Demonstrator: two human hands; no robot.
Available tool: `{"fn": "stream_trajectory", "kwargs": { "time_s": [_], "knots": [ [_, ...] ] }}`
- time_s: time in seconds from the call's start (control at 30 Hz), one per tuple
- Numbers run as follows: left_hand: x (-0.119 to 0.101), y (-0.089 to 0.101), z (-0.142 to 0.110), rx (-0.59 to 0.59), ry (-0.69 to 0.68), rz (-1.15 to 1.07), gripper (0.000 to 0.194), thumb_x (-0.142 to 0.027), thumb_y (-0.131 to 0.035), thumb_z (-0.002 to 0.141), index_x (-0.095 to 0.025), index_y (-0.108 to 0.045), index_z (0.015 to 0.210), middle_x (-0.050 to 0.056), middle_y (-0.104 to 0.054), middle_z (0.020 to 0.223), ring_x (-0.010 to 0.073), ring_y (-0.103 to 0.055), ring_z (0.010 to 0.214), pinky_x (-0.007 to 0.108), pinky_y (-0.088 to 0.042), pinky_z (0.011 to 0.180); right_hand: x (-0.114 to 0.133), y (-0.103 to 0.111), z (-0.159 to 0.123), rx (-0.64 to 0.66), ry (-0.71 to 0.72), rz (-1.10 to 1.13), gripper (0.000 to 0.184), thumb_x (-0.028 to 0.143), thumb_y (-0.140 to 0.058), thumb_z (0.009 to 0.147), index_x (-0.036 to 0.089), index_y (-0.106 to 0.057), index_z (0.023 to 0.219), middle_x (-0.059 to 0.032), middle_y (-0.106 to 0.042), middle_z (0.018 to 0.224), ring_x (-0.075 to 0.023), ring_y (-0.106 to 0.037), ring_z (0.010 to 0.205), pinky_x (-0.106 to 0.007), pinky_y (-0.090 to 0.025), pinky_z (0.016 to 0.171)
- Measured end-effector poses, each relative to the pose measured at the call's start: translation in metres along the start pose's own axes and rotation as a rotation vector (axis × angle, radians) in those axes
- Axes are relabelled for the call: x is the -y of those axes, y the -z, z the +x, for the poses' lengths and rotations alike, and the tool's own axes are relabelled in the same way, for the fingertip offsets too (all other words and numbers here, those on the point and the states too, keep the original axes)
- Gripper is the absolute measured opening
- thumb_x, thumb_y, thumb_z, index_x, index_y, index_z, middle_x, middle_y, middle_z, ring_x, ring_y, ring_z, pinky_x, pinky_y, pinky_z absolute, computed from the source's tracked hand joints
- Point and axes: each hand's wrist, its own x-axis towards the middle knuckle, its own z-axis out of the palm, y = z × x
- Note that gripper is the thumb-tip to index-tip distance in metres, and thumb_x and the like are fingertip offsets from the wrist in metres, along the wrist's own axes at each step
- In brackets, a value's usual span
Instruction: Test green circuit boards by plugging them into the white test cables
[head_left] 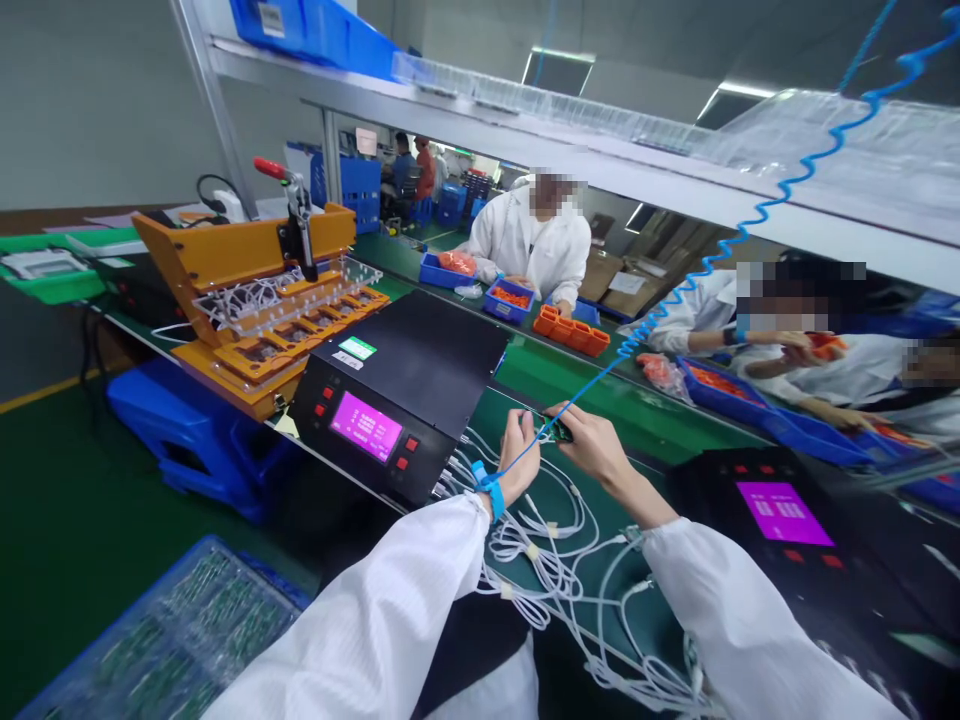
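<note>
My right hand (598, 447) pinches a small green circuit board (556, 431) between thumb and fingers, above the bench. Close to the board's left end, my left hand (519, 458) is closed with its fingertips together; what lies inside them is hidden. A blue wrist strap (493, 495) circles my left wrist, and a blue cord rises from it to the upper right. Below both hands, white cables (536, 560) lie in loops and bundles. Several of them run into the side of a black test box (409, 395) with a lit purple screen.
An orange fixture (281, 330) with a red-handled clamp stands at left. Another black box (780, 510) sits at right. A tray of circuit boards (202, 610) is low at left. Co-workers in white sit across the belt (517, 345) by blue bins (508, 302). A shelf (525, 115) hangs overhead.
</note>
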Motion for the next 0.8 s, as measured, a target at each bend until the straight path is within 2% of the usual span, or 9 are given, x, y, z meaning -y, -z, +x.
{"fn": "stream_trajectory", "kwargs": {
  "time_s": [0.17,0.3,0.4,0.5,0.53,0.6,0.67,0.8],
  "knots": [
    [0.000,0.006,-0.002,-0.001,-0.038,0.069,0.027,-0.033,-0.037,0.110,-0.022,-0.054,0.091,0.003,-0.062,0.082,0.0185,-0.061,0.081,0.030,-0.045,0.080,0.001,-0.003,-0.009,-0.008,0.108,-0.149,0.032,0.006,-0.055,0.084,0.016,-0.069,0.110,-0.0099,-0.075,0.097,-0.0215,-0.070,0.080,-0.028,-0.047,0.071],
    [0.001,0.006,-0.004,0.049,-0.039,0.100,0.031,-0.035,-0.037,0.110,-0.022,-0.053,0.086,0.001,-0.061,0.079,0.0173,-0.059,0.078,0.028,-0.044,0.078,-0.002,-0.006,-0.010,0.064,0.045,-0.187,0.028,0.007,-0.057,0.082,0.016,-0.069,0.106,-0.0096,-0.073,0.092,-0.0211,-0.068,0.077,-0.028,-0.045,0.071],
    [0.004,0.006,-0.009,0.094,-0.025,0.124,0.032,-0.034,-0.038,0.109,-0.021,-0.053,0.084,0.001,-0.063,0.081,0.0172,-0.059,0.080,0.029,-0.044,0.079,-0.016,-0.005,-0.007,0.093,-0.167,-0.146,0.031,0.007,-0.058,0.079,0.017,-0.069,0.106,-0.0099,-0.075,0.097,-0.0216,-0.069,0.082,-0.028,-0.044,0.071],
    [0.007,0.005,-0.017,0.140,0.005,0.148,0.031,-0.033,-0.040,0.108,-0.021,-0.054,0.083,0.005,-0.067,0.086,0.0189,-0.063,0.085,0.030,-0.047,0.084,-0.032,0.001,-0.003,0.028,-0.459,-0.159,0.029,0.011,-0.056,0.082,0.015,-0.068,0.108,-0.0142,-0.076,0.106,-0.0249,-0.069,0.084,-0.029,-0.041,0.064],
    [0.008,0.004,-0.018,0.153,0.016,0.154,0.030,-0.032,-0.040,0.108,-0.020,-0.055,0.084,0.006,-0.068,0.089,0.0198,-0.065,0.087,0.032,-0.048,0.086,-0.033,0.003,-0.002,0.014,-0.512,-0.156,0.027,0.014,-0.055,0.084,0.016,-0.068,0.108,-0.0147,-0.076,0.108,-0.0255,-0.069,0.084,-0.030,-0.040,0.062],
    [0.008,0.001,-0.018,0.168,0.036,0.164,0.027,-0.031,-0.040,0.107,-0.020,-0.057,0.089,0.009,-0.070,0.094,0.0221,-0.067,0.092,0.034,-0.049,0.089,-0.028,0.008,0.001,0.014,-0.518,-0.105,0.026,0.016,-0.056,0.084,0.018,-0.069,0.106,-0.0128,-0.076,0.109,-0.0252,-0.068,0.083,-0.030,-0.039,0.061],
    [0.005,-0.003,-0.015,0.178,0.044,0.170,0.023,-0.031,-0.043,0.106,-0.019,-0.059,0.095,0.011,-0.071,0.095,0.0244,-0.068,0.093,0.037,-0.050,0.089,-0.012,0.013,0.005,0.005,-0.437,-0.009,0.029,0.015,-0.058,0.080,0.020,-0.069,0.106,-0.0105,-0.075,0.108,-0.0243,-0.068,0.084,-0.029,-0.041,0.063],
    [-0.008,-0.011,-0.006,0.192,0.006,0.159,0.011,-0.019,-0.054,0.098,-0.016,-0.061,0.107,0.013,-0.072,0.100,0.0244,-0.069,0.095,0.035,-0.052,0.086,0.029,0.020,0.018,-0.147,-0.357,0.203,0.030,0.015,-0.059,0.076,0.021,-0.069,0.104,-0.0089,-0.073,0.101,-0.0244,-0.068,0.089,-0.030,-0.047,0.072]
  ]
}}
